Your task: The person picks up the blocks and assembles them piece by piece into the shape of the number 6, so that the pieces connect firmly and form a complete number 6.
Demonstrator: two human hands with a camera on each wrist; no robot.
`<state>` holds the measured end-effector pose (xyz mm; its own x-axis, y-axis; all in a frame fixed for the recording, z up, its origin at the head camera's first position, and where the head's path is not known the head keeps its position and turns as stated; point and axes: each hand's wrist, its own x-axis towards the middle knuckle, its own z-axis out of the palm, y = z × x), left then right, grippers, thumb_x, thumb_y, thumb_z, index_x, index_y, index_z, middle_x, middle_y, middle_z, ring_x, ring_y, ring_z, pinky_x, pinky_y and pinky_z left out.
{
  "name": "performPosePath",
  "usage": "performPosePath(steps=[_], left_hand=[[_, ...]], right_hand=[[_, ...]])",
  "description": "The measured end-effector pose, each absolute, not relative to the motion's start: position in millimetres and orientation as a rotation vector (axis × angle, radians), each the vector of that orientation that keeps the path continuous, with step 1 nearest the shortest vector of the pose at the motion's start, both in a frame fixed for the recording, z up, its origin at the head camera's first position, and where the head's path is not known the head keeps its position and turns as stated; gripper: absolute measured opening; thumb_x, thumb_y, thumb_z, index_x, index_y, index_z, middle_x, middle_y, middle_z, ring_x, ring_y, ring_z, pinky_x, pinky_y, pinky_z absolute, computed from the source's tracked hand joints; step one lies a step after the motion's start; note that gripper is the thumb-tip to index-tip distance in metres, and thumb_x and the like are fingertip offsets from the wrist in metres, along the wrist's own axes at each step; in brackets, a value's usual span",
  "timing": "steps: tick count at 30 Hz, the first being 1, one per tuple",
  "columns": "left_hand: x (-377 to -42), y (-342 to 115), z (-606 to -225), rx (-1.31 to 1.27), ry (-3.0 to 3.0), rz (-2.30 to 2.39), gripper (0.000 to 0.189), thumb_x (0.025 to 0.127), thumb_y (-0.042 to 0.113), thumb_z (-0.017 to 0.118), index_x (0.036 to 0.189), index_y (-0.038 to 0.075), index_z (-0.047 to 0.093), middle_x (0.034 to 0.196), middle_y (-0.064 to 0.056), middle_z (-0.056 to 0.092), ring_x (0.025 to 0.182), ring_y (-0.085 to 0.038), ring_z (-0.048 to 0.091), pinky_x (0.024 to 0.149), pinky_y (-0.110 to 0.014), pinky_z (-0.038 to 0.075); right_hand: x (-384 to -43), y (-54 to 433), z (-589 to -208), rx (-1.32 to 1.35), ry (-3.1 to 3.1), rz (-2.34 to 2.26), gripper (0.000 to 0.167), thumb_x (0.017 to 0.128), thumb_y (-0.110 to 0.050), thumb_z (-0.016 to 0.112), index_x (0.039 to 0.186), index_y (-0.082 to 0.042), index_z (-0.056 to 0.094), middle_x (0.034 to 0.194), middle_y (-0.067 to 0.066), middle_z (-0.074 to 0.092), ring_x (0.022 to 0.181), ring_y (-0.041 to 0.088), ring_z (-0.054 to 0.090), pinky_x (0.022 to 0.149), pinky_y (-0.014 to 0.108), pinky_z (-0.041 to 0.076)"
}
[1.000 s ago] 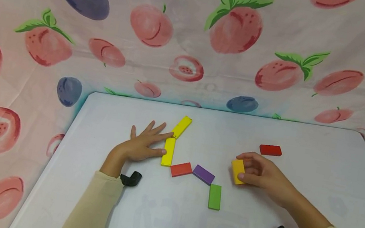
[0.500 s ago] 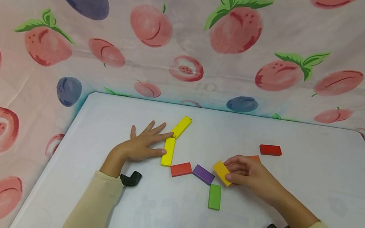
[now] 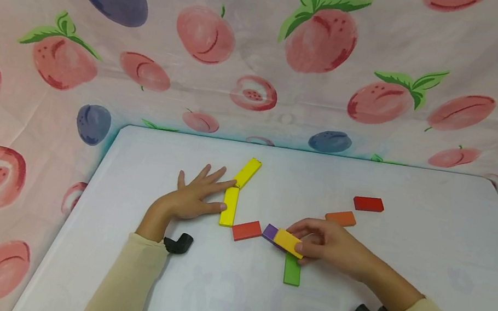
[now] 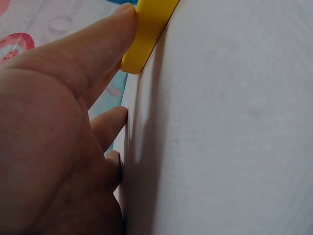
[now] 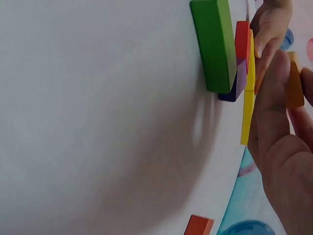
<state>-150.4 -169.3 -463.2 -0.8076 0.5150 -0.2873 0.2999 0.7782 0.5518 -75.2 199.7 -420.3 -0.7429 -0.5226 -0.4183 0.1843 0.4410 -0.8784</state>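
So you're pinching the orange-yellow rectangular block (image 3: pixel 287 242) in your right hand (image 3: pixel 338 247), holding it up off the white worktop (image 3: pixel 213 299), over the purple rectangular block (image 3: pixel 270 232) and near the green rectangular block (image 3: pixel 292 272). Your left hand (image 3: pixel 193 198) is gripping nothing, fingers spread, thumb touching the nearer bright-yellow rectangular block (image 3: pixel 229 214), index fingertip sitting where it's meeting the farther bright-yellow rectangular block (image 3: pixel 249 171). An orange-red rectangular block (image 3: pixel 247 231) is lying between purple and yellow, while an orange rectangular block (image 3: pixel 341 218) is sitting just beyond your right hand.
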Motion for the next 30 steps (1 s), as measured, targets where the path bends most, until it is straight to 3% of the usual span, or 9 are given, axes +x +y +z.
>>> performPosePath(steps=[7,16,21,30], left_hand=[[-150,-169,-464,0.613,2.545,0.682,0.066,0.098,0.058,0.057,0.158,0.045,0.032,0.173,0.009,0.006,0.161,-0.027,-0.012,0.112,-0.074,-0.023],[-150,-169,-462,0.608,2.543,0.677,0.067,0.098,0.058,0.057,0.158,0.045,0.032,0.173,0.009,0.006,0.16,-0.026,-0.012,0.112,-0.073,-0.024],[-150,-169,-461,0.616,2.544,0.683,0.067,0.098,0.057,0.059,0.158,0.044,0.033,0.174,0.007,0.007,0.161,-0.029,-0.011,0.111,-0.075,-0.023],[-149,-168,-461,0.62,2.538,0.704,0.067,0.097,0.055,0.06,0.158,0.043,0.035,0.174,0.006,0.008,0.16,-0.03,-0.012,0.111,-0.074,-0.024]], right_hand=[[-73,191,-420,-0.4,1.982,-1.299,0.038,0.097,-0.021,0.071,0.134,-0.016,0.068,0.132,0.011,0.067,0.095,0.024,0.073,0.088,0.023,0.059],[-68,178,-420,-0.419,1.997,-1.294,0.028,0.093,-0.021,0.076,0.119,-0.01,0.072,0.11,0.006,0.075,0.088,0.022,0.074,0.081,0.026,0.061],[-65,170,-421,-0.44,2.113,-1.185,0.025,0.089,-0.025,0.08,0.113,-0.015,0.077,0.096,-0.002,0.077,0.086,0.016,0.071,0.076,0.023,0.059],[-58,157,-425,-0.506,2.228,-1.072,0.018,0.082,-0.023,0.086,0.099,-0.021,0.081,0.088,-0.009,0.074,0.075,0.01,0.068,0.067,0.023,0.057]])
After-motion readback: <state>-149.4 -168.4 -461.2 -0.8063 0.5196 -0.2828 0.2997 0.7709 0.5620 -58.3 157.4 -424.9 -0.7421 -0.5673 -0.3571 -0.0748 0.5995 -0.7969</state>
